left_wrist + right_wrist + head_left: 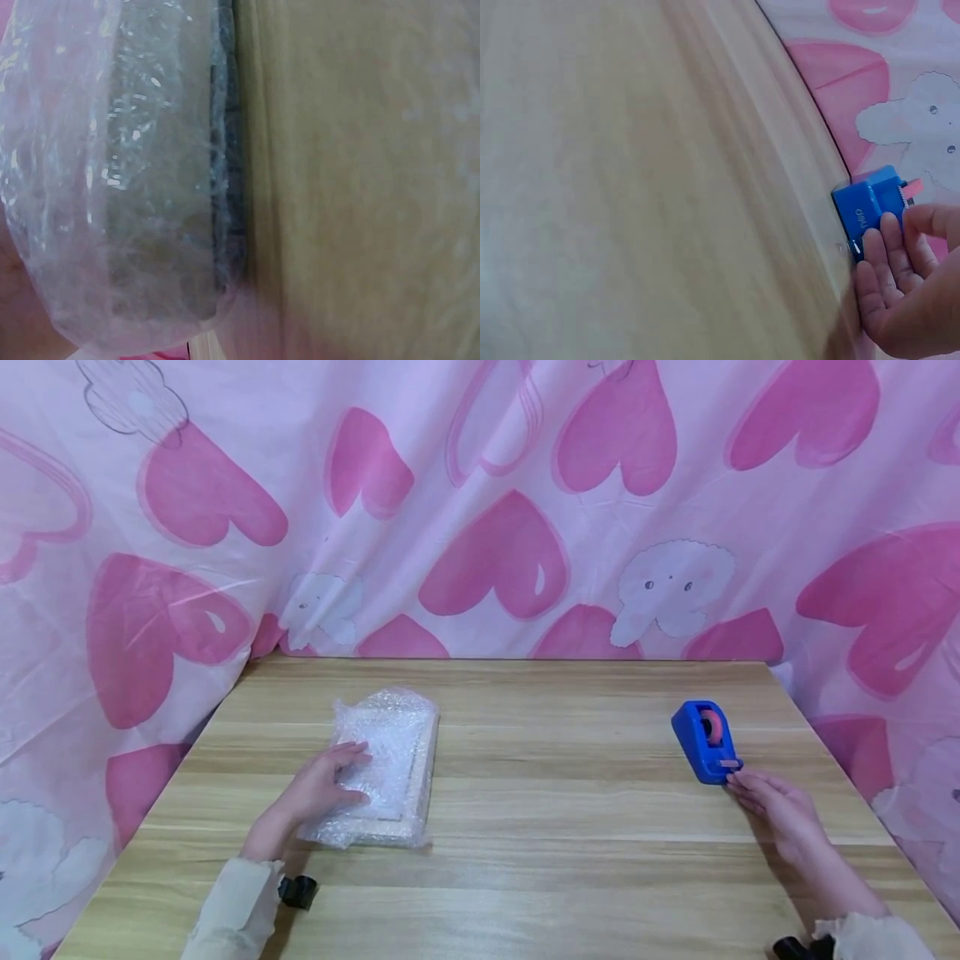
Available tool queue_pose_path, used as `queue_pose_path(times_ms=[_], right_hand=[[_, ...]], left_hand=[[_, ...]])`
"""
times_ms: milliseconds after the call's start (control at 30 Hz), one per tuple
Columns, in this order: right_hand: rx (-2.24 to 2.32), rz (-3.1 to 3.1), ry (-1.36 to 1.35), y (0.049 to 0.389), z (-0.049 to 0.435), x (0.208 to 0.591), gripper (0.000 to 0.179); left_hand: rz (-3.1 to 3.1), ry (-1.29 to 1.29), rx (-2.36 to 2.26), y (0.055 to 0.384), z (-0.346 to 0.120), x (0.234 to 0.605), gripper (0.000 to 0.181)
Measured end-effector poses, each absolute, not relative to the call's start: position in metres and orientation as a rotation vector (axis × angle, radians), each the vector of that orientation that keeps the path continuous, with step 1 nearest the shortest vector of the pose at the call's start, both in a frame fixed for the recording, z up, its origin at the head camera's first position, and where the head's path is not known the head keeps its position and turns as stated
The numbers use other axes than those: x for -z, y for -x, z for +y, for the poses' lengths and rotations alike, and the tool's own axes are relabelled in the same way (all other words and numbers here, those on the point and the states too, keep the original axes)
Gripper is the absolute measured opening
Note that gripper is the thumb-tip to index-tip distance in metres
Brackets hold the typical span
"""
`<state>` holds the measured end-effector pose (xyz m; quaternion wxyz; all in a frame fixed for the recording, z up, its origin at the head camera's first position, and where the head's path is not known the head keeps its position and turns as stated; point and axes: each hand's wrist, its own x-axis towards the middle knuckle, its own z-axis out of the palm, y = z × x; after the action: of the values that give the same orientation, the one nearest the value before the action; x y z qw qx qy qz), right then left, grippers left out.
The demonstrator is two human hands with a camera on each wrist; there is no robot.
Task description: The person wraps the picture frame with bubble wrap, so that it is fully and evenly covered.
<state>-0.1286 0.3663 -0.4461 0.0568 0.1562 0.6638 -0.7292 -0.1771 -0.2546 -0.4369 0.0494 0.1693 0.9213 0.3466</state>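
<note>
A flat rectangular thing in clear bubble wrap [393, 760] lies on the left part of the table. My left hand [322, 781] rests on its left side, thumb and fingers apart. The left wrist view shows the bubble wrap [157, 150] up close, with a bit of the hand behind it at the lower left. At the right stands a blue tape dispenser [699, 745] holding a pink roll of tape [712, 727]. My right hand [776, 810] has its fingertips right at the dispenser's front end. A short pink tape end [913, 188] sticks out above the thumb.
Both things sit on a wood-grain table [555, 827]. Behind it and along both sides hangs a pink curtain [480, 510] printed with hearts and white animals. Dark wrist cameras [297, 892] are worn at the cream sleeves [236, 910].
</note>
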Motion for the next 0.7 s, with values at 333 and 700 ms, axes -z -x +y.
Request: queue_pose_path(times_ms=[333, 700], right_hand=[[2.061, 1.974, -0.73, 0.1352, 0.3606, 0.4434, 0.019], [1.928, 2.164, -0.53, 0.128, 0.3566, 0.4412, 0.013]], left_hand=[[2.793, -0.504, -1.062, 0.1774, -0.2544, 0.4366, 0.051], [2.816, -0.542, -1.055, 0.1772, -0.2552, 0.4365, 0.052]])
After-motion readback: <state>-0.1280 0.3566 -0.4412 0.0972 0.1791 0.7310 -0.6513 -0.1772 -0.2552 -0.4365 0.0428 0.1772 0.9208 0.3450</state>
